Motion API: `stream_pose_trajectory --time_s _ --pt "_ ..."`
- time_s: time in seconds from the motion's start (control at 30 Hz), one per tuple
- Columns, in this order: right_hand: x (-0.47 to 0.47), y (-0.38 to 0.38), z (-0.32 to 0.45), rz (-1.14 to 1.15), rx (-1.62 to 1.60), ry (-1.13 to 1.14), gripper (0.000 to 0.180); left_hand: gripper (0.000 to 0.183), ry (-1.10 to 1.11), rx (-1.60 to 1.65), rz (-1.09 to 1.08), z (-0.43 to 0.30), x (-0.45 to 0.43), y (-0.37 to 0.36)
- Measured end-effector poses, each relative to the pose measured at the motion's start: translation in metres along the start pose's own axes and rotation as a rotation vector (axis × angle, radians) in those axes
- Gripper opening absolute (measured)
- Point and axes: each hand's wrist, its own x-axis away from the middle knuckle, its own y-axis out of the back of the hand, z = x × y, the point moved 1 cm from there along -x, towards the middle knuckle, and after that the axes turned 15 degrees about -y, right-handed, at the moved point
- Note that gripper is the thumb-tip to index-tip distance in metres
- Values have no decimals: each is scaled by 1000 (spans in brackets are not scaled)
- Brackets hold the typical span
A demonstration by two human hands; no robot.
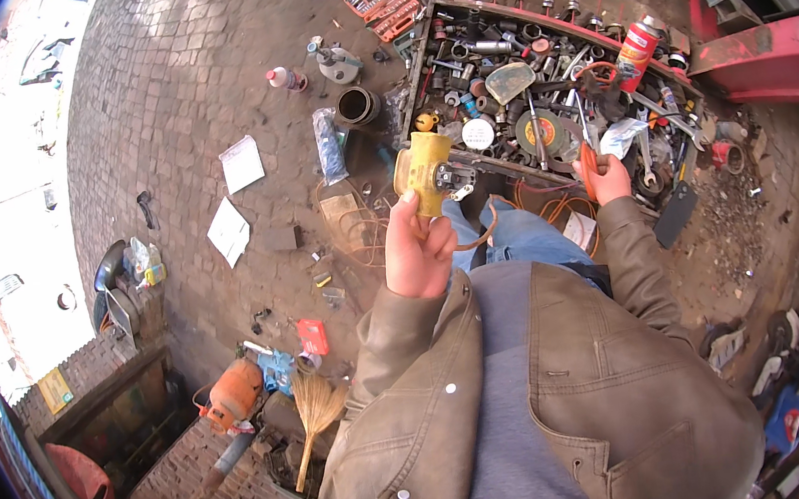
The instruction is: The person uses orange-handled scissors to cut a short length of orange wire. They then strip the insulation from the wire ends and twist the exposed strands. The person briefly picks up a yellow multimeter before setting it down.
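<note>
My left hand (419, 251) grips a yellow housing (427, 170) and holds it up before my chest. A black fitting (455, 178) with a small pale part sits on the housing's right side. A brown cord (485, 230) hangs below it and curves over my jeans. In my right hand (610, 180) is a screwdriver (588, 164) with an orange handle, its shaft pointing away from me over a tool tray (486, 160). The tray is heaped with sockets, wrenches and other metal parts. A grinding disc (539, 131) lies there between my hands.
A red spray can (637, 55) stands on the tray's right side, near a pink-red beam (768, 61). An orange socket-set case (382, 5) lies open beyond. Left on the brick floor are a black cylinder (358, 106), papers (241, 164), a broom (313, 412) and an orange gas cylinder (234, 392).
</note>
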Motion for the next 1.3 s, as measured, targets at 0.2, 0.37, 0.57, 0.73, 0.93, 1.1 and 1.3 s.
stream_pose_trajectory --time_s 0.2,0.37,0.57,0.73,0.93,1.1,1.3 --pt "87 44 68 892 -561 -59 56 9 -114 -41 -22 1 -2 -6" --pt "135 52 102 1015 -449 104 66 10 -117 -89 -53 -1 -4 -9" --pt "181 52 118 1632 -482 0 70 7 -203 -136 -85 -7 -5 -3" --pt "206 31 131 1702 -484 -270 77 11 -266 -84 10 -13 -11 5" --pt "217 19 143 1778 -497 -263 84 19 -275 -68 5 -16 -17 11" --pt "222 20 148 1669 -582 -392 74 50 -296 -83 35 -16 -21 14" --pt "214 19 148 1786 -456 -387 89 48 -314 -129 69 -16 -24 13"
